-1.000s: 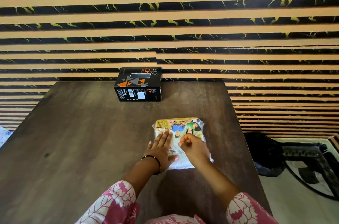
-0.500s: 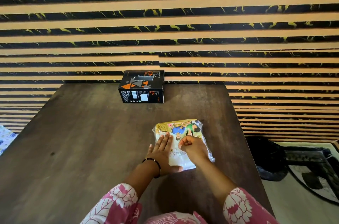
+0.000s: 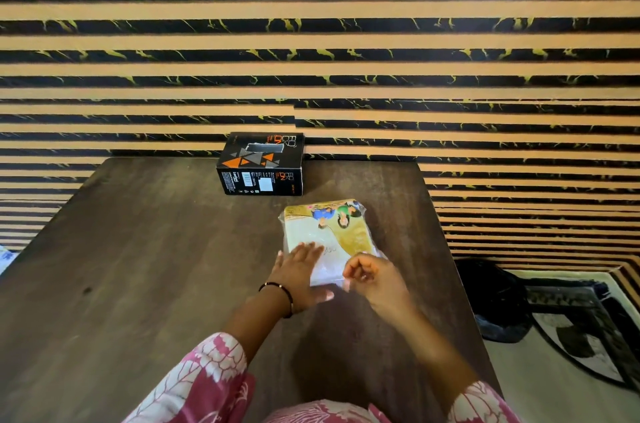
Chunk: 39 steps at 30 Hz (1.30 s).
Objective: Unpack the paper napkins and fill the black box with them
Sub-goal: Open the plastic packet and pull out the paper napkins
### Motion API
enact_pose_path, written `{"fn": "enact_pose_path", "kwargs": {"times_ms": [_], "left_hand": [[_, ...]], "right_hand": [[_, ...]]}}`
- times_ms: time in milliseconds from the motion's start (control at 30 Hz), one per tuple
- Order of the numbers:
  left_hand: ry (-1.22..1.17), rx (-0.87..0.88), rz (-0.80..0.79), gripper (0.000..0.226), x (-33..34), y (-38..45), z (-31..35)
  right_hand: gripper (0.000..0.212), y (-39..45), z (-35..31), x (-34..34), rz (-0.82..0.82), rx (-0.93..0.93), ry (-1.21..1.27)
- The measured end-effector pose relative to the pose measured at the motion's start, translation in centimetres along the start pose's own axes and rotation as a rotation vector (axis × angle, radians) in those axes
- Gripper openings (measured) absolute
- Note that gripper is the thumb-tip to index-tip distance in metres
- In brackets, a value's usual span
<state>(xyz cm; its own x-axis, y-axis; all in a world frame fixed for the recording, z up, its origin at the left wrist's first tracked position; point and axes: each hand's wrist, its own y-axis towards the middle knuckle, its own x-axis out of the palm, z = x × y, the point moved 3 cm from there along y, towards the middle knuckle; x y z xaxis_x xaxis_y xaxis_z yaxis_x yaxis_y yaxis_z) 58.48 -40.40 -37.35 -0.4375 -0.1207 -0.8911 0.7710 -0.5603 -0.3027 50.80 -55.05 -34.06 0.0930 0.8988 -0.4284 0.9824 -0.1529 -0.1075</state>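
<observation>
Nearest you, both forearms reach out from pink sleeves with a white floral print [image 3: 194, 384] over the dark brown wooden table [image 3: 138, 267]. Your left hand [image 3: 299, 275], with a thin black bracelet [image 3: 280, 296] at the wrist, lies flat with its fingers spread and extended, palm down on the near left part of the clear plastic pack of paper napkins [image 3: 329, 235], pressing on it rather than gripping. Your right hand [image 3: 372, 275] is curled at the pack's near right corner, thumb and forefinger pinched together on what looks like a bit of the clear wrapper; the blur makes it hard to be certain. The pack, white and yellow with a colourful printed picture at its far end, lies flat on the table, right of centre. Just beyond it, slightly left, the black cardboard box with orange and grey triangles [image 3: 261, 164] stands at the table's far edge, against the wall of tan and black marbled stripes [image 3: 318, 42]. The pack and box sit close but apart.
</observation>
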Motion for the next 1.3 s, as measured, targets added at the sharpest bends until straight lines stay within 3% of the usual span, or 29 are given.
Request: {"fn": "enact_pose_path", "kwargs": {"times_ms": [100,233,433,533,600,800,967,1033,1100,1167,1300], "left_hand": [[-0.035,0.011,0.029,0.075,0.8,-1.2,-0.2],[-0.035,-0.026,0.096,0.051,1.2,-2.3,0.4],[0.104,-0.051,0.163,0.046,0.5,-2.6,1.6],[0.102,-0.051,0.148,0.037,0.2,-2.6,2.1],[0.030,-0.052,0.120,0.029,0.2,-2.6,2.4],[-0.059,-0.020,0.153,0.024,0.2,-3.0,3.3],[-0.207,0.010,0.274,0.021,-0.9,-3.4,4.2],[-0.266,0.038,0.314,0.019,-1.5,-3.7,4.7],[-0.308,0.052,0.340,0.018,-2.0,-4.0,5.1],[-0.354,0.053,0.354,0.016,-2.3,-4.3,5.4],[-0.449,0.030,0.365,0.014,-2.7,-4.3,5.7]], "right_hand": [[0.017,-1.7,1.8,0.9,-0.062,0.061,-0.021],[0.009,-3.0,2.7,1.5,0.055,0.055,-0.094],[0.016,-3.4,2.6,2.9,0.125,-0.217,-0.619],[0.023,-3.9,3.3,4.4,-0.022,-0.230,-0.770],[0.026,-4.0,4.3,4.8,-0.153,-0.158,-0.739],[0.014,-3.7,4.5,4.4,-0.151,0.175,-0.243],[0.056,-3.7,3.8,5.2,-0.037,0.397,0.615],[0.056,-3.5,3.7,5.0,0.033,0.489,0.920],[0.038,-3.2,3.9,4.7,0.101,0.627,1.182],[0.026,-3.1,4.3,4.6,0.145,0.757,1.251],[0.020,-2.7,4.5,4.8,0.178,0.857,1.238]]}}
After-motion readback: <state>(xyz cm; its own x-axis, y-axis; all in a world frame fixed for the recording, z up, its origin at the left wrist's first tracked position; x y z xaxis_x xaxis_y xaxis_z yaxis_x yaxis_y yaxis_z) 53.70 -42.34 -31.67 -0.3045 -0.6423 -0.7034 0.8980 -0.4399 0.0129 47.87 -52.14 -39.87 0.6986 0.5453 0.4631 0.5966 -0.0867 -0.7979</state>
